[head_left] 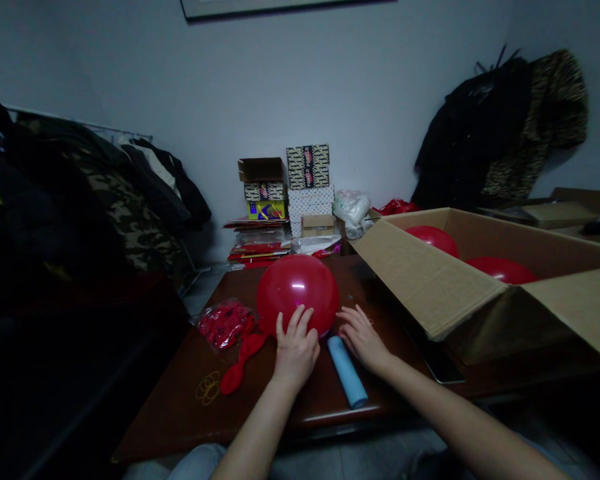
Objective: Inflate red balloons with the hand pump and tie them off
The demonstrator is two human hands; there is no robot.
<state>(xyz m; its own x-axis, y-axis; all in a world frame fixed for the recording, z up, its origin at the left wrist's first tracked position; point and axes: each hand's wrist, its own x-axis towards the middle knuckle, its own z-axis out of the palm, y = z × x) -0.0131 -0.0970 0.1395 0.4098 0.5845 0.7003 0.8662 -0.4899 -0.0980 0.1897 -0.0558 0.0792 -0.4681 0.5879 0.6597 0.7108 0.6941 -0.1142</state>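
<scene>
Left grip (296,345) spread against red balloon (297,293), right grip (363,337) loosely spread; blue cylinder (347,372) just beside

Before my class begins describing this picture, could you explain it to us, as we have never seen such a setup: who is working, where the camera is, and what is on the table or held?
There is no robot: a person works with bare hands. The single picture comes from a camera worn on their head, looking forward and down.

The left hand touches a big red balloon on the table. The right hand is beside it, near a blue tube; neither hand clearly grips anything. To the left lie a clear packet, a limp red balloon and thin yellow loops.
</scene>
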